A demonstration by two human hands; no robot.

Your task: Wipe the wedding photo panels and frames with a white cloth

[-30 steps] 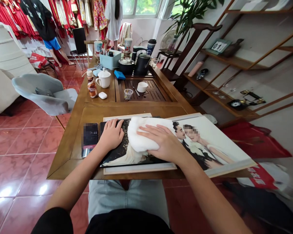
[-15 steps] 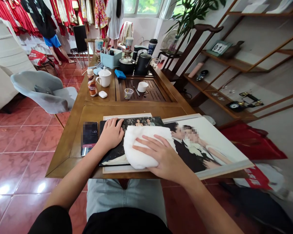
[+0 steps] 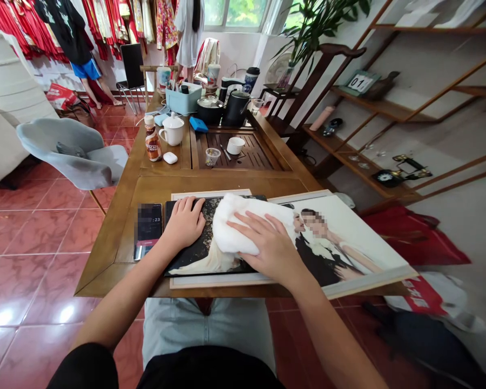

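Observation:
A folded white cloth [image 3: 230,229] lies on a dark photo panel [image 3: 186,259] printed with a pale trailing gown. My right hand [image 3: 269,243] grips the cloth from above, its fingers spread across the top and its thumb at the near edge. My left hand [image 3: 186,219] rests flat on the panel's left side, open, fingers stretched forward. Under the panel is a light-framed board [image 3: 210,282], mostly hidden. To the right a larger framed photo [image 3: 356,232] of a couple lies at an angle, partly covered by my right hand and the cloth.
Left of the panel lies a phone [image 3: 149,229]. Farther back on the wooden table [image 3: 117,254] are a bottle [image 3: 152,139], a white lidded cup [image 3: 172,129], a small white case [image 3: 170,158] and a tea tray [image 3: 263,154]. A grey chair [image 3: 68,148] stands left; two people are at the back.
My right hand has slid the white cloth away from me and slightly right, baring more of the gown print. My left hand has stayed in place.

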